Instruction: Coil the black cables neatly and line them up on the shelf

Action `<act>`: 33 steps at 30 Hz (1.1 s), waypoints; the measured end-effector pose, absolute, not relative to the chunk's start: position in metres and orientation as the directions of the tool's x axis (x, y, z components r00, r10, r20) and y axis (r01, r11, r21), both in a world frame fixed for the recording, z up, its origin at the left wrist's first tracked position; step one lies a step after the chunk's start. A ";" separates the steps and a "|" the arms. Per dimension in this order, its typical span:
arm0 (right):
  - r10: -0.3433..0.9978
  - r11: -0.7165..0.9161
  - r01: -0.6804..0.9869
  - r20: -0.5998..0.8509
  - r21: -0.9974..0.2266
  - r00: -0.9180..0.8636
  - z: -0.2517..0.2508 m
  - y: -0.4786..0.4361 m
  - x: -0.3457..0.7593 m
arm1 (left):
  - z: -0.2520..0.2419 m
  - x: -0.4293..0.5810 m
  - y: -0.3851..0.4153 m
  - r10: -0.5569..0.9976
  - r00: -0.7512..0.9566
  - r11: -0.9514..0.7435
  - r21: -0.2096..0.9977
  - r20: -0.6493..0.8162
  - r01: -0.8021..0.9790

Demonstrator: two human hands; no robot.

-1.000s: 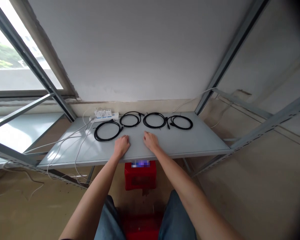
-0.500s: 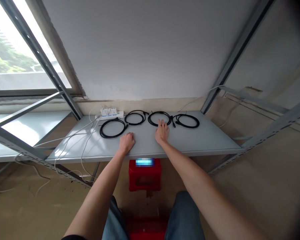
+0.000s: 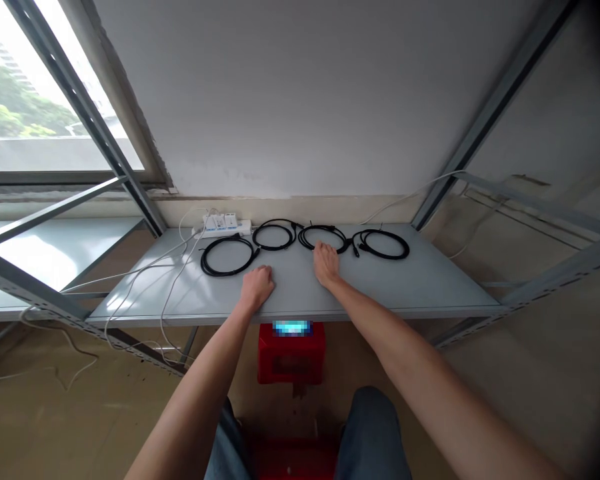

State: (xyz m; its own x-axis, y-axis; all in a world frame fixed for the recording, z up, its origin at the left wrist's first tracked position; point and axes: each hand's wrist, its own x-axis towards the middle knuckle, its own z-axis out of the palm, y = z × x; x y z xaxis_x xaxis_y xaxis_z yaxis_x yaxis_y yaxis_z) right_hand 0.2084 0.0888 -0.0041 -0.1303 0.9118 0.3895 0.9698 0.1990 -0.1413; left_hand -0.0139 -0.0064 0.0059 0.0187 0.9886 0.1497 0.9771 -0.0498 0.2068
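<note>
Several coiled black cables lie in a row along the back of the grey metal shelf (image 3: 380,287). My right hand (image 3: 326,263) rests palm down on the shelf, its fingertips at the lower edge of the third black cable coil (image 3: 322,237). My left hand (image 3: 257,288) lies flat near the shelf's front edge, a little apart from the nearest black cable coil (image 3: 227,257). The other coils are a small one (image 3: 274,235) and one at the right (image 3: 380,244). Neither hand holds anything.
A white power strip (image 3: 223,228) sits at the back left, with white cords (image 3: 145,270) running over the shelf and down past its left edge. Steel uprights (image 3: 495,113) frame the shelf. A red stool (image 3: 291,353) stands below the front edge, beside a window.
My right hand has moved from near the front edge back to the third coil. My left hand stays near the front edge. The whole view has drifted slightly.
</note>
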 end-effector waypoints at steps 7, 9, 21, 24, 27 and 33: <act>0.881 0.187 0.923 0.472 -0.337 -0.006 0.013 0.090 0.209 | 0.006 -0.014 -0.006 0.991 0.019 -0.045 0.199 0.133 0.979; 0.872 0.211 0.903 0.490 -0.373 -0.001 0.020 0.090 0.203 | 0.006 -0.014 -0.007 0.990 0.023 -0.050 0.188 0.142 0.981; 0.727 0.659 0.716 0.439 -0.229 -0.529 0.006 0.054 0.153 | 0.008 -0.013 -0.008 0.987 0.041 -0.072 0.194 0.158 0.978; 0.699 0.692 0.682 0.453 -0.234 -0.554 0.001 0.049 0.154 | 0.008 -0.013 -0.008 0.986 0.059 -0.090 0.203 0.154 0.975; 0.687 0.692 0.666 0.538 -0.278 -0.489 0.000 0.041 0.160 | 0.011 -0.013 -0.011 0.983 0.084 -0.118 0.211 0.164 0.970; 0.878 0.313 0.789 0.479 -0.528 -0.028 -0.009 0.029 0.183 | 0.017 -0.012 -0.021 0.928 0.169 -0.235 0.169 0.332 0.957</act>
State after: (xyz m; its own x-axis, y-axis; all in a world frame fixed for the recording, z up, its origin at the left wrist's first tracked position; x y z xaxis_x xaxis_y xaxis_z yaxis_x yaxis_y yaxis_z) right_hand 0.1828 0.0285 -0.0086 -0.0278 0.8775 0.4787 0.7895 0.3130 -0.5280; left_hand -0.0117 -0.0205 0.0170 0.1694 0.9280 0.3318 0.9571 -0.2353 0.1693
